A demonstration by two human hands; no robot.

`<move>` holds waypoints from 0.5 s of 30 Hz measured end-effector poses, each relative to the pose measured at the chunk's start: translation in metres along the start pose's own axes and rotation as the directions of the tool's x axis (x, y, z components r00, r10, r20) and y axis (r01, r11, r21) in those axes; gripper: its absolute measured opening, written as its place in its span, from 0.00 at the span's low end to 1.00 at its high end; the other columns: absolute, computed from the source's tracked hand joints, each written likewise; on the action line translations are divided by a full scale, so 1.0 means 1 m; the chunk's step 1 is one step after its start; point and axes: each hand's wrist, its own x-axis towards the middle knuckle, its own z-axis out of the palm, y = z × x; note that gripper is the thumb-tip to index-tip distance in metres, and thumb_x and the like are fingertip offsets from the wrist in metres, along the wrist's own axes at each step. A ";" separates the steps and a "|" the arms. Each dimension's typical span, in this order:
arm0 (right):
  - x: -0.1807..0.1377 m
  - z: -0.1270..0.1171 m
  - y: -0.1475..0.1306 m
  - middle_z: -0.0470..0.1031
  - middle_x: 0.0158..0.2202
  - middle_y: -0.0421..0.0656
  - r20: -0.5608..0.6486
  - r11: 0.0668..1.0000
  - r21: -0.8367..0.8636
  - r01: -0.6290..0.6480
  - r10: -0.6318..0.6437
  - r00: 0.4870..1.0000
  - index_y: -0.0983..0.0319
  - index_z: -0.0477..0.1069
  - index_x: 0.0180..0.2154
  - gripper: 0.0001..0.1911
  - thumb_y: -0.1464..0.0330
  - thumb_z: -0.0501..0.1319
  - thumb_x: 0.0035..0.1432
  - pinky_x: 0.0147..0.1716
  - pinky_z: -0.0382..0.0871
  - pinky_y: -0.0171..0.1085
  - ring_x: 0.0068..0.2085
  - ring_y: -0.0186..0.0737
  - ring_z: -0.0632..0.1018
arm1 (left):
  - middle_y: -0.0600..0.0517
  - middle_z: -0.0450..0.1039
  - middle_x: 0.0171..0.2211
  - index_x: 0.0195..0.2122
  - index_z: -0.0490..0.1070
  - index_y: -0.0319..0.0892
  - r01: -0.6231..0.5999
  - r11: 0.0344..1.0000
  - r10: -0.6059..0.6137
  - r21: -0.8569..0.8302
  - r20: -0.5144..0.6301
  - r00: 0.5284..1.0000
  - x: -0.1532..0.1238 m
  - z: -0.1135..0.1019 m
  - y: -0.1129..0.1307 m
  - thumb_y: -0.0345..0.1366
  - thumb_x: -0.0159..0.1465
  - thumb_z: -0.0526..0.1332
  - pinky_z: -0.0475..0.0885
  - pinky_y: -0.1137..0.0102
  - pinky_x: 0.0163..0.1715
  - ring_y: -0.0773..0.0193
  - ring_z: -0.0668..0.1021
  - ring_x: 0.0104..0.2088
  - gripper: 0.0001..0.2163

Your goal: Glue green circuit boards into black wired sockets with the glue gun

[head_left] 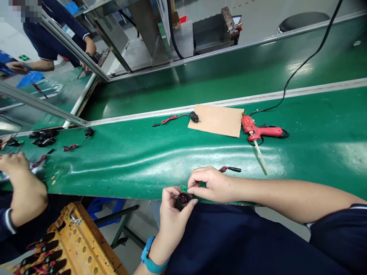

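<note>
At the near edge of the green work surface [137,168], my left hand [174,214] is wrapped round a small round black housing [182,200] with red showing inside its opening. My right hand [210,184] pinches a small green circuit board [184,188] just above that housing. Whether board and housing touch I cannot tell. A red and black cable with a black plug [234,169] comes out from behind my right hand. Farther off, a cardboard piece [219,120] carries another black housing [194,117] on its left edge, its cable trailing left.
A red glue gun [258,130] with a glue stick lies right of the cardboard, its cord running up and right. More black housings [44,137] sit at left by a co-worker's arm [24,191]. A yellow holed rack [88,244] stands at lower left. Another person works behind the metal frame.
</note>
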 end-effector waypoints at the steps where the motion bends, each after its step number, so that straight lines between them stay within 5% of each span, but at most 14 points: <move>1: 0.000 0.001 0.000 0.76 0.31 0.41 -0.006 1.000 0.008 0.004 -0.004 1.000 0.63 0.75 0.33 0.04 0.71 0.64 0.63 0.35 0.69 0.35 0.33 0.36 0.75 | 0.55 0.67 0.40 0.40 0.60 0.47 -0.005 1.000 0.005 0.015 -0.007 1.000 0.000 0.001 -0.001 0.36 0.58 0.73 0.71 0.70 0.38 0.65 0.75 0.37 0.20; 7: -0.001 0.003 0.000 0.76 0.30 0.40 -0.029 1.000 0.021 0.017 -0.016 0.999 0.63 0.75 0.33 0.04 0.71 0.64 0.62 0.36 0.69 0.35 0.33 0.36 0.76 | 0.51 0.69 0.44 0.51 0.62 0.48 -0.071 0.996 0.069 0.056 0.039 0.997 -0.003 0.001 0.001 0.37 0.64 0.68 0.71 0.67 0.46 0.61 0.75 0.45 0.18; 15: 0.001 0.000 0.006 0.76 0.29 0.39 -0.033 0.989 -0.060 0.136 -0.139 0.990 0.62 0.76 0.32 0.05 0.72 0.63 0.62 0.41 0.69 0.37 0.33 0.35 0.76 | 0.50 0.73 0.44 0.48 0.72 0.46 -0.055 0.997 0.044 0.046 0.224 0.974 0.000 -0.007 0.005 0.37 0.68 0.64 0.71 0.67 0.49 0.59 0.76 0.46 0.09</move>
